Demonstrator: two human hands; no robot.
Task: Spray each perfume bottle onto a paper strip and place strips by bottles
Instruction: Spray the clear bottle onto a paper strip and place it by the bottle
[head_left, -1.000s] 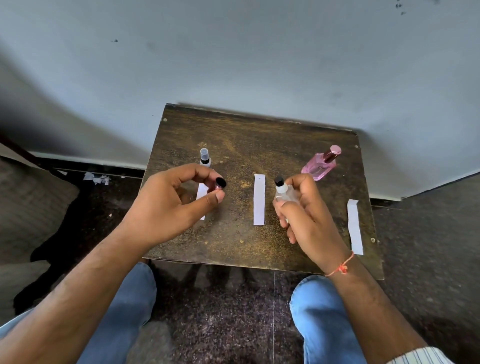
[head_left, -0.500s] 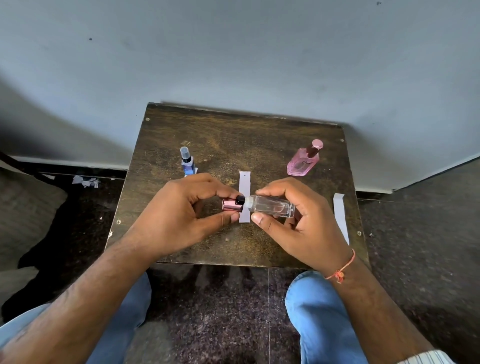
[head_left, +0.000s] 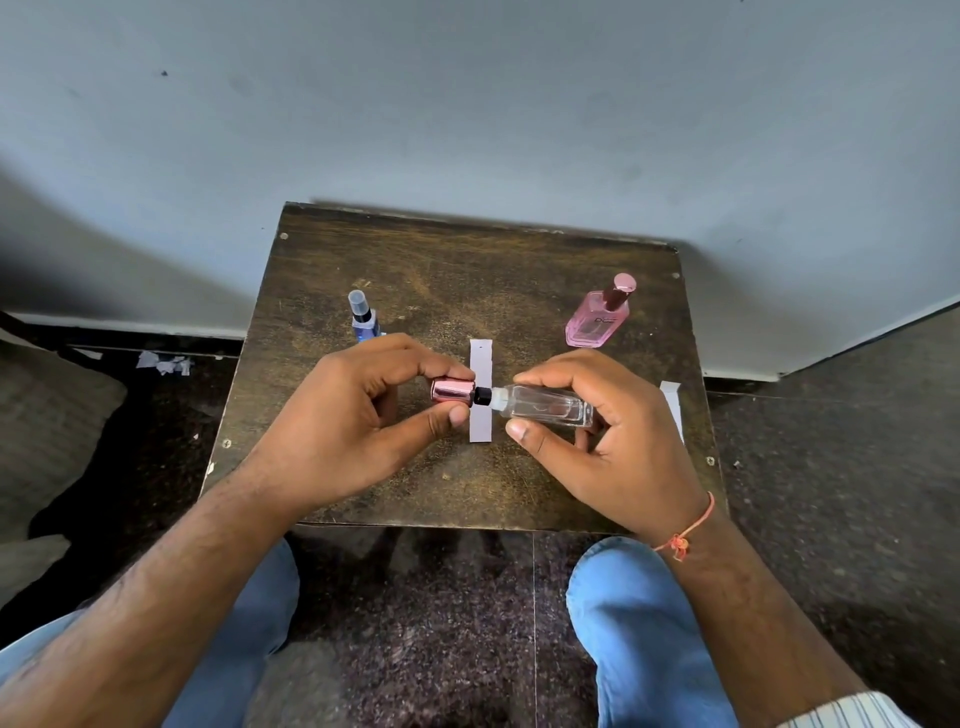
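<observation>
My right hand (head_left: 618, 441) grips a clear glass perfume bottle (head_left: 545, 407), held sideways with its black nozzle pointing left. My left hand (head_left: 353, 421) pinches the bottle's shiny pink cap (head_left: 453, 391), whose open end meets the nozzle. Both hover over the middle white paper strip (head_left: 480, 364) on the small dark wooden table (head_left: 467, 270). A blue bottle with a clear cap (head_left: 362, 317) stands at the back left, partly behind my left hand. A pink bottle (head_left: 598, 317) stands at the back right. Another white strip (head_left: 671, 402) lies at the right, mostly hidden by my right hand.
The table stands against a pale blue-grey wall. My knees in blue jeans (head_left: 639, 623) sit just in front of it, over a dark speckled floor. Torn paper scraps (head_left: 163, 362) lie on the floor at the left, beside a cushion (head_left: 47, 415).
My right hand tipped the clear bottle from upright to sideways. My left hand brought the pink cap across to the bottle's nozzle, over the middle strip.
</observation>
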